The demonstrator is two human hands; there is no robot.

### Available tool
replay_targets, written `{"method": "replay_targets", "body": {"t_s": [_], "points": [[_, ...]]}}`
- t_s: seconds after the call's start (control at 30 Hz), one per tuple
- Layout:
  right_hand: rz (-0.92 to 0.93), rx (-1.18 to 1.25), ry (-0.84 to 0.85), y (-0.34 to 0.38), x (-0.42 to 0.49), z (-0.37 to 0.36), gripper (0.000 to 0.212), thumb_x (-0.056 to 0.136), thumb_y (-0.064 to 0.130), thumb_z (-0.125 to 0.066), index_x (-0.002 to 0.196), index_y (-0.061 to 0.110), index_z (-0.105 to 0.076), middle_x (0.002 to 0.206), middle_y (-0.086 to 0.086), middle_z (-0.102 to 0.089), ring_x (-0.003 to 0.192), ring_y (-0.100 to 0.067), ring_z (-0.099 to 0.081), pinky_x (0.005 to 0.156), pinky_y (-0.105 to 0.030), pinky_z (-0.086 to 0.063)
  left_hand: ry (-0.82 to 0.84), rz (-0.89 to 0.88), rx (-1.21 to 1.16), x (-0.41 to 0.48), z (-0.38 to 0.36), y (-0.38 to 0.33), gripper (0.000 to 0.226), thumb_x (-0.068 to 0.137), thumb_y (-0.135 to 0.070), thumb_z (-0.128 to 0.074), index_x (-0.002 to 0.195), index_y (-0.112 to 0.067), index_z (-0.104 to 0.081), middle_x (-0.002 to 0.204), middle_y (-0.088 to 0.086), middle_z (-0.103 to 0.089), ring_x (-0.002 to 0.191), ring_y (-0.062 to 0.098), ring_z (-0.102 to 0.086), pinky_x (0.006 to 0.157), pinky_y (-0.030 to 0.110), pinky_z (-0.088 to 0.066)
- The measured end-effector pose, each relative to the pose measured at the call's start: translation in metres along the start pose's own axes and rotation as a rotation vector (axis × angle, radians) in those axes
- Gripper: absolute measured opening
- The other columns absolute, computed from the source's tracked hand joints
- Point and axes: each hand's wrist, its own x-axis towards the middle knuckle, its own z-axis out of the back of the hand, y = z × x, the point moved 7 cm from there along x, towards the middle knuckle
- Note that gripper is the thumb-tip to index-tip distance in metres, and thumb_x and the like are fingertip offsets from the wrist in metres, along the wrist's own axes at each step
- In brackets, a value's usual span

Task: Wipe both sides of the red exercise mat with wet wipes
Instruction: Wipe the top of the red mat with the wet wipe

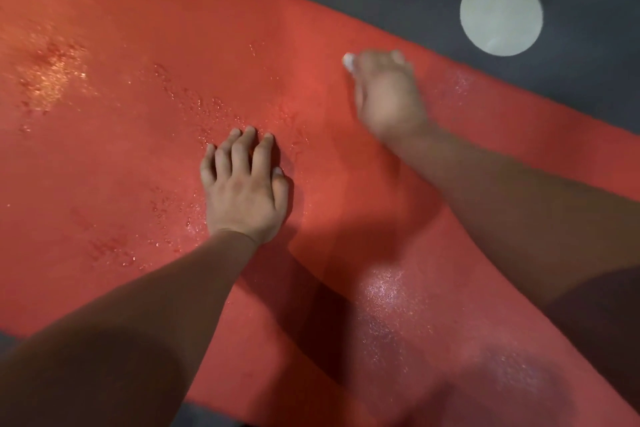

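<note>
Red mat (pixel 138 166), one wipe (pixel 347 61) (right hand (pixel 388 94) holds), left hand (pixel 242 187) resting.

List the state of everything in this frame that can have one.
red foam exercise mat: unrolled flat on the dark grey floor, wet patches and droplets glistening.
left hand: rests on the mat, holding nothing.
right hand: blurred, grips the white wet wipe.
white wet wipe: bunched under the right hand, mostly hidden, on the mat near its far edge.
</note>
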Motion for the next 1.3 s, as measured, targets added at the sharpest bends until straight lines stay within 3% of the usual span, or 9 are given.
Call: {"method": "replay_targets", "body": {"t_s": [0.1,0.3,0.37,0.6,0.8,0.97,1.1,1.2,1.3], "points": [[0.327,0.036,0.124,0.028,-0.027,-0.007,0.018,0.101,0.026,-0.048,0.097,0.013,-0.060,0.089,-0.012,-0.063,0.085,-0.035,-0.054,0.074,-0.044,-0.042,0.003,0.000,-0.007,0.000,0.000,0.001,0.054,0.093,-0.036,-0.047,0.142,-0.016,-0.051,0.150,0.011,-0.046,0.142,0.033,-0.034,0.120,0.055,-0.019],[-0.111,-0.164,-0.024,-0.038,0.051,0.006,0.030,0.104,0.030,-0.034,0.110,0.010,-0.056,0.110,-0.016,-0.063,0.105,-0.038,-0.053,0.084,-0.044,-0.039,0.006,-0.007,0.000,0.001,-0.001,0.002,0.054,0.094,-0.036,-0.045,0.143,-0.015,-0.051,0.149,0.012,-0.047,0.143,0.033,-0.035,0.120,0.055,-0.019],[-0.114,-0.118,-0.004,-0.028,0.053,0.000,0.028,0.104,0.026,-0.034,0.108,0.010,-0.057,0.107,-0.015,-0.064,0.101,-0.038,-0.055,0.083,-0.045,-0.039,0.008,-0.009,-0.002,0.001,-0.001,0.001,0.055,0.093,-0.037,-0.044,0.143,-0.015,-0.052,0.150,0.012,-0.047,0.143,0.033,-0.035,0.120,0.056,-0.019],[0.477,0.083,0.194,0.047,-0.023,-0.009,0.015,0.101,0.020,-0.047,0.099,0.014,-0.061,0.088,-0.007,-0.060,0.082,-0.030,-0.051,0.074,-0.041,-0.040,-0.009,-0.011,-0.022,0.001,-0.001,0.003,0.055,0.091,-0.037,-0.046,0.141,-0.014,-0.054,0.149,0.011,-0.048,0.143,0.033,-0.036,0.120,0.055,-0.019],[-0.022,-0.074,-0.007,-0.004,0.030,-0.002,0.031,0.101,0.032,-0.036,0.098,0.012,-0.060,0.099,-0.012,-0.066,0.093,-0.038,-0.056,0.078,-0.044,-0.039,-0.001,-0.016,-0.012,0.000,-0.002,0.004,0.055,0.092,-0.037,-0.045,0.142,-0.015,-0.053,0.150,0.010,-0.047,0.143,0.032,-0.035,0.119,0.055,-0.019],[0.352,0.154,0.145,0.064,-0.049,-0.011,0.012,0.093,0.014,-0.052,0.100,0.014,-0.063,0.084,-0.009,-0.061,0.081,-0.034,-0.053,0.071,-0.045,-0.043,-0.010,-0.013,-0.023,-0.001,-0.003,0.003,0.055,0.091,-0.038,-0.045,0.142,-0.017,-0.053,0.150,0.009,-0.047,0.144,0.031,-0.035,0.120,0.054,-0.019],[0.646,0.120,0.275,0.090,-0.101,-0.004,0.015,0.094,0.019,-0.053,0.104,0.018,-0.064,0.085,-0.003,-0.059,0.084,-0.028,-0.052,0.073,-0.041,-0.041,-0.007,-0.005,-0.032,-0.003,-0.003,0.005,0.055,0.092,-0.037,-0.046,0.142,-0.017,-0.051,0.150,0.008,-0.046,0.143,0.030,-0.034,0.120,0.053,-0.019],[0.452,0.040,0.124,0.063,-0.055,-0.002,0.009,0.094,0.018,-0.053,0.096,0.017,-0.062,0.085,-0.007,-0.063,0.083,-0.033,-0.056,0.071,-0.043,-0.042,0.004,-0.007,-0.019,-0.002,-0.003,0.005,0.054,0.092,-0.037,-0.047,0.142,-0.018,-0.051,0.150,0.008,-0.046,0.142,0.030,-0.032,0.119,0.054,-0.020],[0.122,-0.053,0.029,0.032,-0.022,0.001,0.028,0.098,0.029,-0.037,0.096,0.015,-0.061,0.092,-0.011,-0.066,0.089,-0.036,-0.057,0.074,-0.043,-0.039,0.009,-0.007,-0.020,-0.001,-0.002,0.006,0.054,0.092,-0.037,-0.046,0.142,-0.018,-0.051,0.150,0.008,-0.046,0.142,0.031,-0.032,0.119,0.054,-0.020]]}}
